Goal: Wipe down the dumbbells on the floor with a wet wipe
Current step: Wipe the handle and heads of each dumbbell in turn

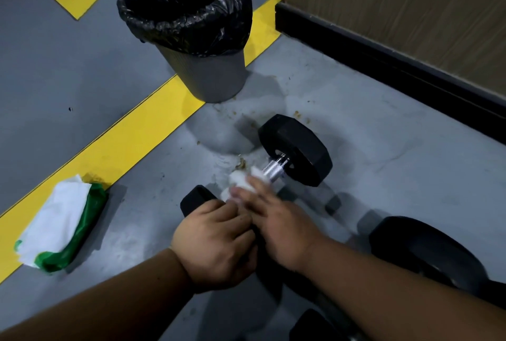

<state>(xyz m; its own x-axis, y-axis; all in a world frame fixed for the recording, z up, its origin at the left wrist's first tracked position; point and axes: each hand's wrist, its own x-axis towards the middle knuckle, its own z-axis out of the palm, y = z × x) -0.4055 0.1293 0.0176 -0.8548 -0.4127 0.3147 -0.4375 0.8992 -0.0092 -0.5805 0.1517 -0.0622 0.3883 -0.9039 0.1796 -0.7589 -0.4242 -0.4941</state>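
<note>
A black hex dumbbell with a chrome handle lies on the grey floor at centre. My left hand grips its near head, which it mostly covers. My right hand holds a white wet wipe wrapped on the handle, fingers laid over it. A second black dumbbell lies at the lower right, partly behind my right forearm. Another dark head shows at the bottom edge.
A grey bin lined with a black bag stands just beyond the dumbbell. A green wet wipe pack with white sheets on top lies at left on a yellow floor stripe. A wood-panel wall with black skirting runs along the right.
</note>
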